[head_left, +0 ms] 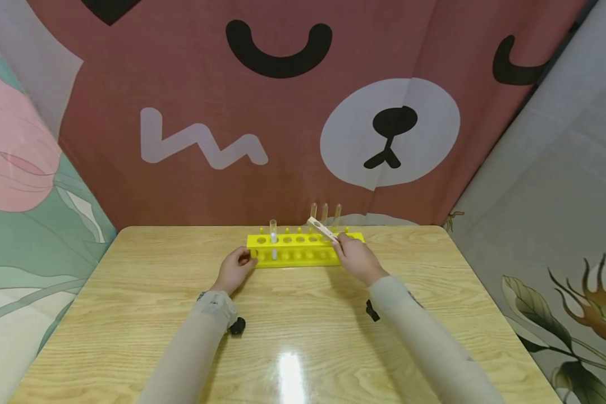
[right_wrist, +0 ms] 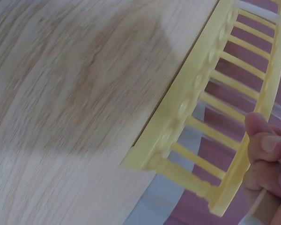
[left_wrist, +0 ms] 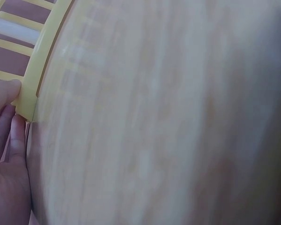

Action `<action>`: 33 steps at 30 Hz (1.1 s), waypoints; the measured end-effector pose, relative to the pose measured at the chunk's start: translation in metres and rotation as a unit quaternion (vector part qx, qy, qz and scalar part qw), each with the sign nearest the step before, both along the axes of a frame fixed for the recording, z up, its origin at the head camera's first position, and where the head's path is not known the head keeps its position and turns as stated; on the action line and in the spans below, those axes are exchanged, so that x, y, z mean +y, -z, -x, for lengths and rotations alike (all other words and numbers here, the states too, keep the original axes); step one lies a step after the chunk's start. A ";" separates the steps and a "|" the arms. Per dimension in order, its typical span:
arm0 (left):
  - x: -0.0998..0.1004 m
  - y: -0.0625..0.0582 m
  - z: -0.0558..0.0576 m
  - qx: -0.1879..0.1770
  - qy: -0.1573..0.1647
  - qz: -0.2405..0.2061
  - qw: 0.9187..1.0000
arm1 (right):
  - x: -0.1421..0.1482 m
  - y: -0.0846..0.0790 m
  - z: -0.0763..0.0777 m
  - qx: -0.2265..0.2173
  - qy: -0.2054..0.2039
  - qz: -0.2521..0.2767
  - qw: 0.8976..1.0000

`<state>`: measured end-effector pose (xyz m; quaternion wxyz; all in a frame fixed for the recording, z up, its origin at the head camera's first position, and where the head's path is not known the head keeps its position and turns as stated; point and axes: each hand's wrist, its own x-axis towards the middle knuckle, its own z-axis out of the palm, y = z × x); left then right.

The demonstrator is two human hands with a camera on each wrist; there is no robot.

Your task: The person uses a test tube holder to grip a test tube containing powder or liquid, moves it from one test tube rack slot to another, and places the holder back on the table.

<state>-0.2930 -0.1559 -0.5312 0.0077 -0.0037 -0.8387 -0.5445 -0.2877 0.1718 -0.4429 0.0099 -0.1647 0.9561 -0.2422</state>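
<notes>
A yellow test tube rack (head_left: 303,262) stands near the table's far edge. My left hand (head_left: 232,270) holds its left end; in the left wrist view the thumb (left_wrist: 9,91) lies against the rack's end, other fingers beside it. A test tube (head_left: 273,225) with white contents stands upright in a hole near that end. My right hand (head_left: 357,258) grips a wooden test tube clamp (head_left: 324,229) above the rack's right part, its tip pointing up and left. Behind, three clear test tubes (head_left: 338,212) rise with rounded ends up; the clamp's tip overlaps the leftmost in the head view.
The wooden table (head_left: 293,314) reaches back to a brown curtain (head_left: 207,191) printed with a bear face. Patterned cloths hang at both sides, including a grey one (head_left: 535,224) on the right. Short yellow pegs (head_left: 287,230) line the rack's back.
</notes>
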 end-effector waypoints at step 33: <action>0.000 0.001 0.001 -0.005 -0.003 -0.003 1.000 | -0.041 -0.014 -0.006 0.068 -0.031 -0.004 0.997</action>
